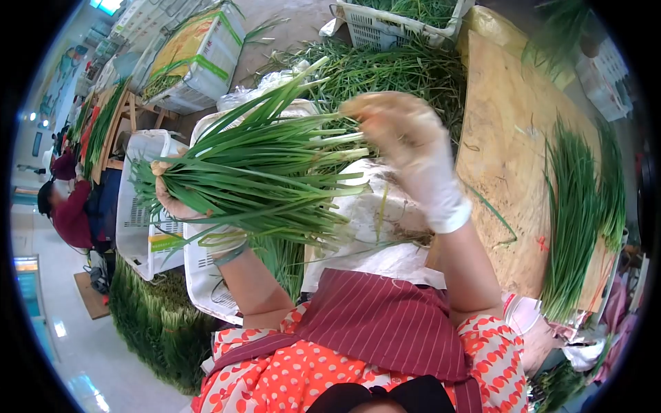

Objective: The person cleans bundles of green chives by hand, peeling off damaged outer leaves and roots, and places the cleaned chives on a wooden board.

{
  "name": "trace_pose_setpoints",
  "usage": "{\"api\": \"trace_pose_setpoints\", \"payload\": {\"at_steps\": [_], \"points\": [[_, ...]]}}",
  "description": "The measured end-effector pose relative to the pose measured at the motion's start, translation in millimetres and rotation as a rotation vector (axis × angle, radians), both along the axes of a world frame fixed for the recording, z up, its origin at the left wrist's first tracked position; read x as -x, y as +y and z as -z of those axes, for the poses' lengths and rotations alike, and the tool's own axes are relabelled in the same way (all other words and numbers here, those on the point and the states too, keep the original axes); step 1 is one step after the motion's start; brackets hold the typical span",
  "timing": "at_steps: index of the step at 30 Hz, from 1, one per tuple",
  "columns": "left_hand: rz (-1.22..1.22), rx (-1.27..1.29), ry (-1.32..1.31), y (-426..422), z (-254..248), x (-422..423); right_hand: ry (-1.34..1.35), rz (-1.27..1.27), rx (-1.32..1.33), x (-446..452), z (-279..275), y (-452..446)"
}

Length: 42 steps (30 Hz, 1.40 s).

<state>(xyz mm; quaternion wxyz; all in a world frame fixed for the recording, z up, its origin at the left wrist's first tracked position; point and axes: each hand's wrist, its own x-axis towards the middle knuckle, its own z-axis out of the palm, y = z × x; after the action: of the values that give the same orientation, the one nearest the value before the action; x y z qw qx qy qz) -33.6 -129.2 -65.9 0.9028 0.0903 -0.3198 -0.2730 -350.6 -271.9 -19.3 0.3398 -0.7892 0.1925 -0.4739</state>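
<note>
A fanned bunch of long green leafy stalks [268, 165] lies across my left hand [177, 189], whose gloved fingers wrap round its leafy part. The pale stalk ends point right, toward my other hand. My right hand [406, 138], in a stained whitish glove, is raised just beyond those ends and blurred by motion; its fingers are too smeared to read. Beneath the bunch stands a white plastic crate [200, 275]. White sheeting [358, 255] with bits of debris covers my lap area.
A wooden board [502, 172] at the right bears long green bundles [573, 220]. Loose greens [399, 76] are heaped ahead, near a white crate [379, 26]. More bundles [155, 316] stand at lower left. Another person [72, 213] is at the far left.
</note>
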Motion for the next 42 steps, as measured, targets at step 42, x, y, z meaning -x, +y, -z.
{"api": "trace_pose_setpoints", "payload": {"at_steps": [42], "points": [[0.036,-0.151,0.259,-10.3,-8.1,25.5,-0.212,-0.005,-1.119,-11.8,56.8,-12.5]]}}
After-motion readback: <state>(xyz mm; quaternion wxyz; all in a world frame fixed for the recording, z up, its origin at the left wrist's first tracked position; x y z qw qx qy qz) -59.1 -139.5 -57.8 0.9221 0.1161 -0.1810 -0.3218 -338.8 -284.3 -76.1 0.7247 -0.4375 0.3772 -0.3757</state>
